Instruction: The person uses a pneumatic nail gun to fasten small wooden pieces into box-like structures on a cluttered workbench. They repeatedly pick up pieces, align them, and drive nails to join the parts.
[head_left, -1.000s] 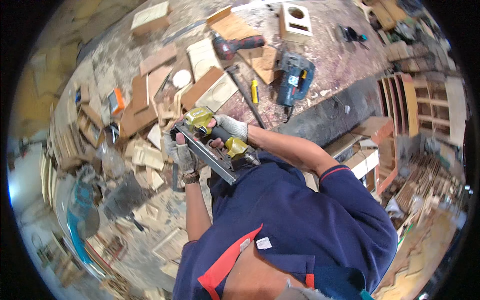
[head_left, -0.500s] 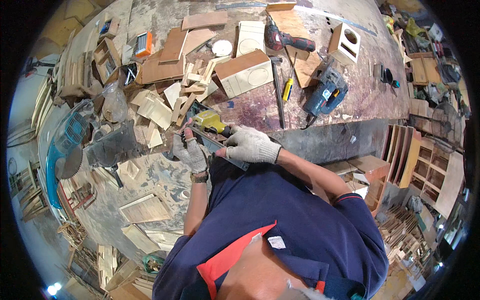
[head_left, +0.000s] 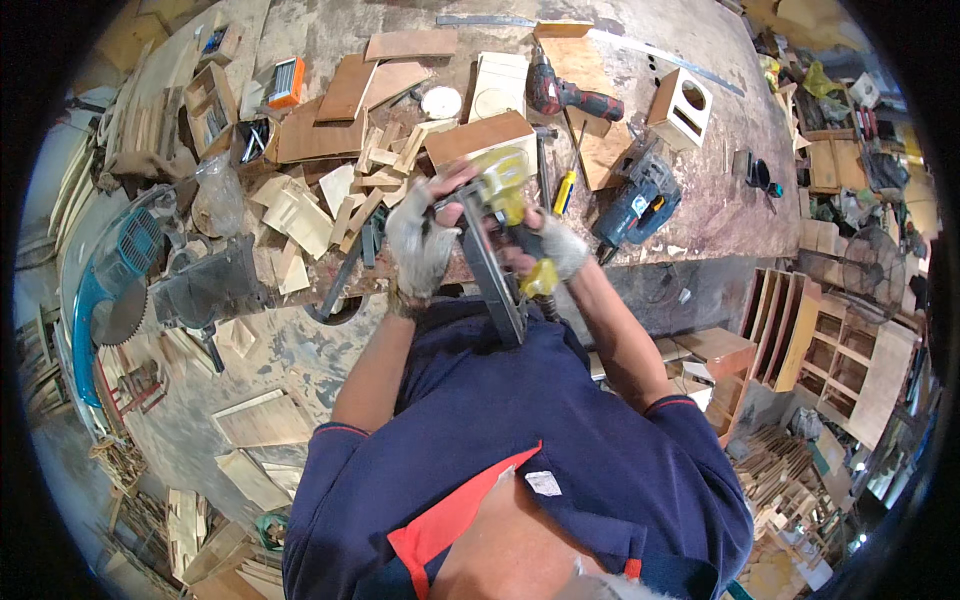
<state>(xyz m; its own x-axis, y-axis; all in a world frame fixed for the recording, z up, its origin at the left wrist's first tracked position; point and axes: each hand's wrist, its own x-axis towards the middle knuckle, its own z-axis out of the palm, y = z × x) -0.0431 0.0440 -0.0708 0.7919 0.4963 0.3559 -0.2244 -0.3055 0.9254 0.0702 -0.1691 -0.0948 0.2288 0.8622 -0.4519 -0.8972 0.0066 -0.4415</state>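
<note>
A yellow-green air nail gun [head_left: 504, 178] with a long dark magazine is held tilted in front of my body, over the bench's near edge. My left hand [head_left: 426, 238], in a pale knit glove with bare fingertips, grips it along the magazine side. From the other side my right hand [head_left: 562, 246], gloved the same way, is closed round its handle. Motion blurs some fingers and the tool's head. Just beyond the nail gun sits a wooden box [head_left: 480, 140] with a brown top, partly hidden by it.
Wood offcuts [head_left: 300, 212] lie in a pile to the left. A cordless drill [head_left: 570, 98], a yellow screwdriver [head_left: 565, 192], a jigsaw [head_left: 640, 205] and a box with a round hole [head_left: 682, 108] are on the bench to the right. A blue circular-blade saw [head_left: 120, 285] stands far left.
Both hands have raised the nail gun from the bench edge and turned it more upright. My left hand moved up and right; my right hand shifted right and up along the tool.
</note>
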